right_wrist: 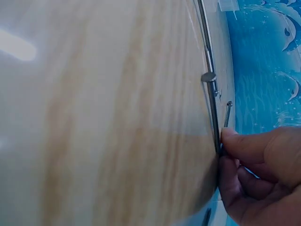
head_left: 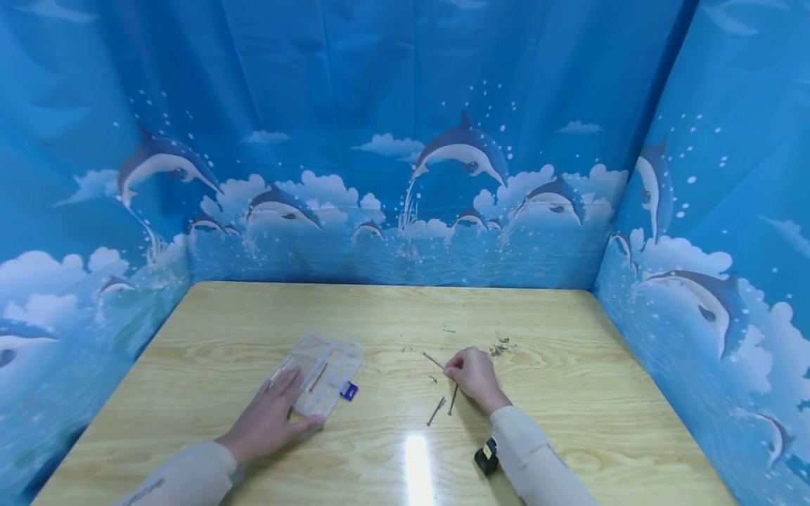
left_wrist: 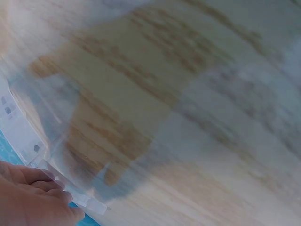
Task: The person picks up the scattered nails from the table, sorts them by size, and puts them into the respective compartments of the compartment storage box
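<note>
My left hand (head_left: 272, 414) rests spread over the left side of a clear plastic compartment box (head_left: 342, 358), its thumb at the near edge. In the left wrist view, the fingers (left_wrist: 47, 181) lie on the box's edge. A nail (head_left: 318, 377) lies inside one compartment. My right hand (head_left: 476, 378) pinches the end of a long nail (head_left: 433, 360) between thumb and index finger, low over the table. Another nail (right_wrist: 213, 113), with a flat round head, runs close beside those fingertips. Two more nails (head_left: 436, 411) lie side by side nearer to me.
A small pile of tiny metal pieces (head_left: 501, 346) lies beyond my right hand, with a thin nail (head_left: 448, 330) farther back. A blue tag (head_left: 349, 391) sits at the box's right edge. A black device (head_left: 486, 457) is by my right sleeve. Dolphin-print curtains (head_left: 405, 140) surround the wooden table (head_left: 253, 309).
</note>
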Tool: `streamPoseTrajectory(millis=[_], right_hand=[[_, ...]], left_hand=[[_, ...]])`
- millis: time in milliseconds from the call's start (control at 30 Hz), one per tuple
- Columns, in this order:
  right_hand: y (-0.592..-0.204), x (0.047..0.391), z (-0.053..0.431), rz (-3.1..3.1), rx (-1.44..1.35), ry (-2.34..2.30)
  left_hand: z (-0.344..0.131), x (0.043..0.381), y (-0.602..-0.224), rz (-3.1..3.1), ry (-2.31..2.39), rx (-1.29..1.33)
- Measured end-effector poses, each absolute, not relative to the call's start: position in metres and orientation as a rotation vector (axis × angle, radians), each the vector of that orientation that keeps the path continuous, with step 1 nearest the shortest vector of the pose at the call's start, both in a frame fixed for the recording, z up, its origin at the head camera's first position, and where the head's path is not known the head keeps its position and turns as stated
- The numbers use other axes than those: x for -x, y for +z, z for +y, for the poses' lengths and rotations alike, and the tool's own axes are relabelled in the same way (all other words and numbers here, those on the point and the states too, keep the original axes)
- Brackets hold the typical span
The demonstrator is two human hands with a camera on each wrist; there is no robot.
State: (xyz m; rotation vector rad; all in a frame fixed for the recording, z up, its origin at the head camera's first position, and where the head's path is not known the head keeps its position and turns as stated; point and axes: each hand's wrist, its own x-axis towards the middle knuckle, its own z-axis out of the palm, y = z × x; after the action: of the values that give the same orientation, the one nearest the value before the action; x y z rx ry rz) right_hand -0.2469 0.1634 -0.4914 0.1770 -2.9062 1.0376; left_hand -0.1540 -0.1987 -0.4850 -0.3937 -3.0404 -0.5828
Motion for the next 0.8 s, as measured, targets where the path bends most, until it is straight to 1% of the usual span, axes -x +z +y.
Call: streamPoseTrajectory(millis=[400,800], right_hand=[[-0.4862,0.2469,0.1579,-2.999,-0.091,0.989],[-0.4931,0.2439,0.1557,-2.975,-0.057,1.000]], left_hand=[[-0.1966,0.1562,-0.4830,-3.102,-0.589,0.368],[-0.1990,0.1540,-0.4854,-3.053,-0.608,0.400]])
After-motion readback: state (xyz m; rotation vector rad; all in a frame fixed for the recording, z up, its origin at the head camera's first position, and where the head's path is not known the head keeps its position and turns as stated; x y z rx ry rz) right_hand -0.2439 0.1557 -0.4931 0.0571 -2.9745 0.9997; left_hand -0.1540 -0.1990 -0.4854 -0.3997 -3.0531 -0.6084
